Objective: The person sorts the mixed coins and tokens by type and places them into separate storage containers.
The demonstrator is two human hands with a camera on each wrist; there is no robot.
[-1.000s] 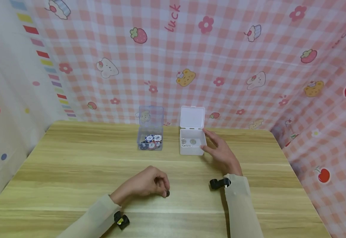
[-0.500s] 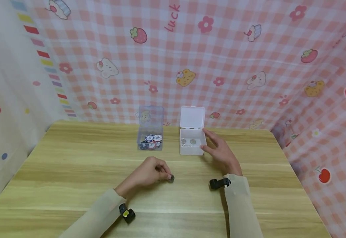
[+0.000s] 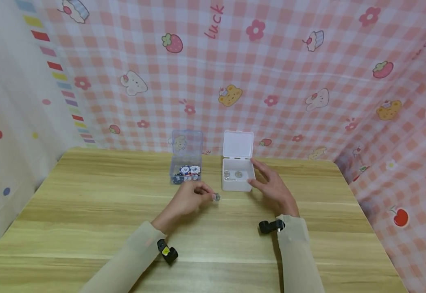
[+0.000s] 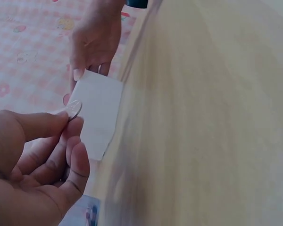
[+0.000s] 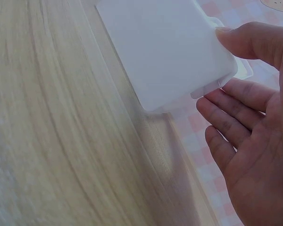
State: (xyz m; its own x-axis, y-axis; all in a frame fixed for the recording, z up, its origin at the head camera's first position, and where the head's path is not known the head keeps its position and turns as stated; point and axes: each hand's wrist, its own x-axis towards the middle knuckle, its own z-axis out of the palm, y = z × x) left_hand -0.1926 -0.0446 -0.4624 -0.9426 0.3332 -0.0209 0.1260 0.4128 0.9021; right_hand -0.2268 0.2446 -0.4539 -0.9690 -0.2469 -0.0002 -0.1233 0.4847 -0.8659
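Note:
My left hand pinches a silver coin between thumb and index finger. In the head view it is held above the table, just in front of the gap between two lidded boxes. The white box stands with its lid up and a few coins inside. My right hand holds this box at its right side, thumb at the front corner and index finger at the back corner. Seen from the right wrist, the thumb lies on the edge of the box wall, the other fingers behind it.
Left of the white box stands a clear bluish box, lid up, with several poker chips in it. A checked pink curtain hangs behind the wooden table. Both wrists wear black cameras.
My left hand has moved forward and slightly right with the coin, from the table's middle to near the boxes. The right hand keeps its hold on the white box.

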